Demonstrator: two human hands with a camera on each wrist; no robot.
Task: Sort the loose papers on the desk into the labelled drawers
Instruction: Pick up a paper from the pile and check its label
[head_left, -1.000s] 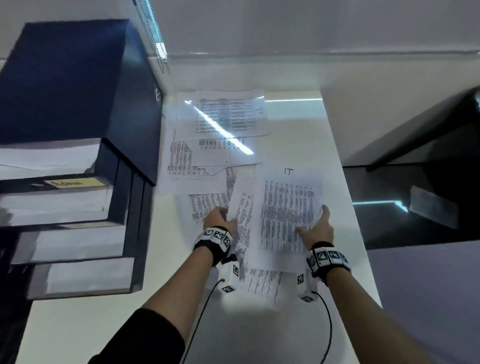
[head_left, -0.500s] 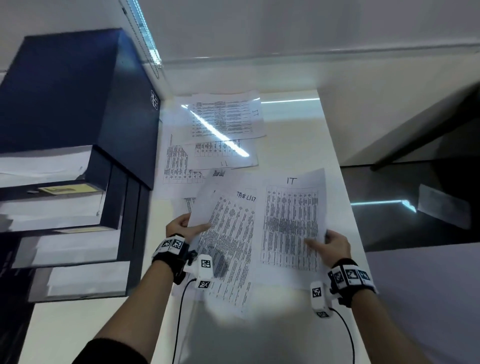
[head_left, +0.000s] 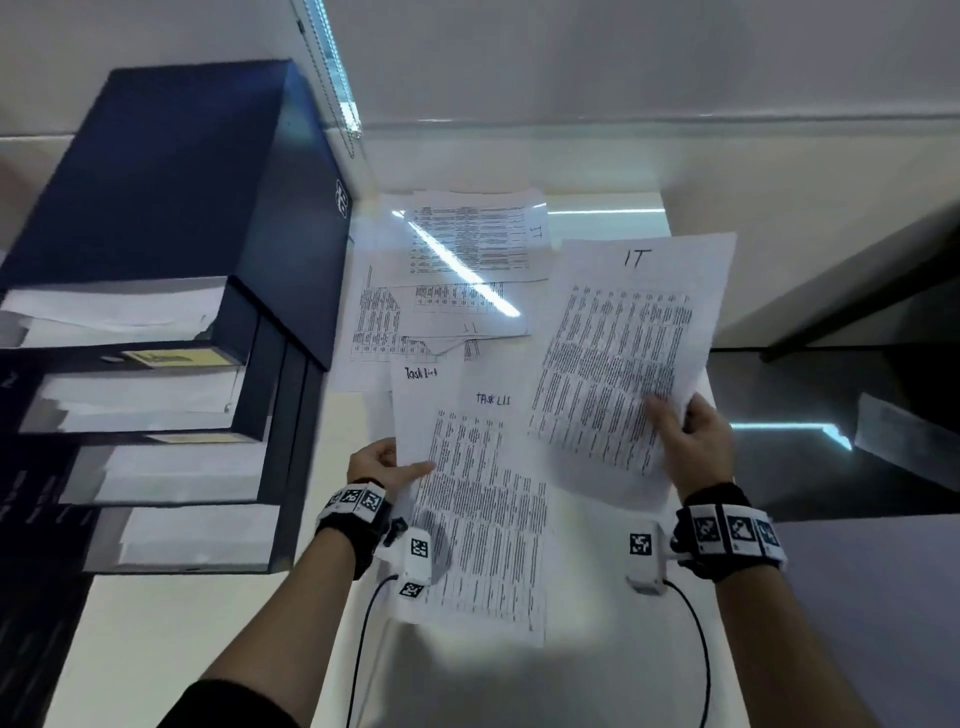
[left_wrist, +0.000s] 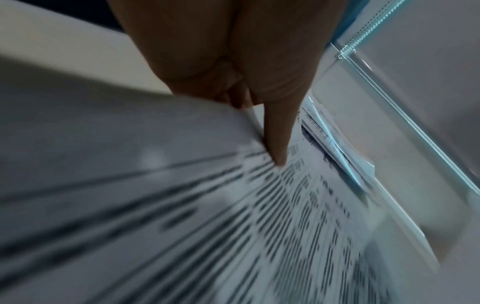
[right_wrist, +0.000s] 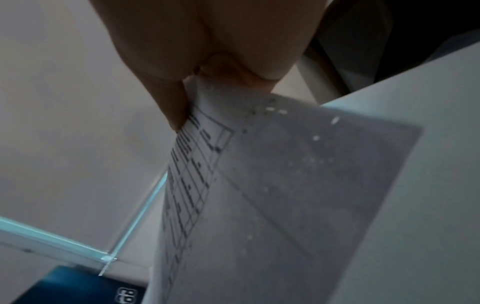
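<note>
Over glossy white desk (head_left: 613, 670), beside dark blue cabinet of open labelled drawers (head_left: 171, 322), with printed white sheets (head_left: 467, 244) left behind: right hand (head_left: 693, 447) pinching "IT" page (head_left: 618, 358), left hand (head_left: 382, 462) pinching "Task List" pages (head_left: 483, 514), seemingly separated by heading for different drawers.

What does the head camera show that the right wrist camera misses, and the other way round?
Only the head view shows the left hand holding the task list sheets, the handwritten "IT" heading, the paper-filled drawers and the loose papers on the desk. Only the right wrist view shows the IT sheet's underside up close. Both show the right hand pinching that sheet, and the blue cabinet.
</note>
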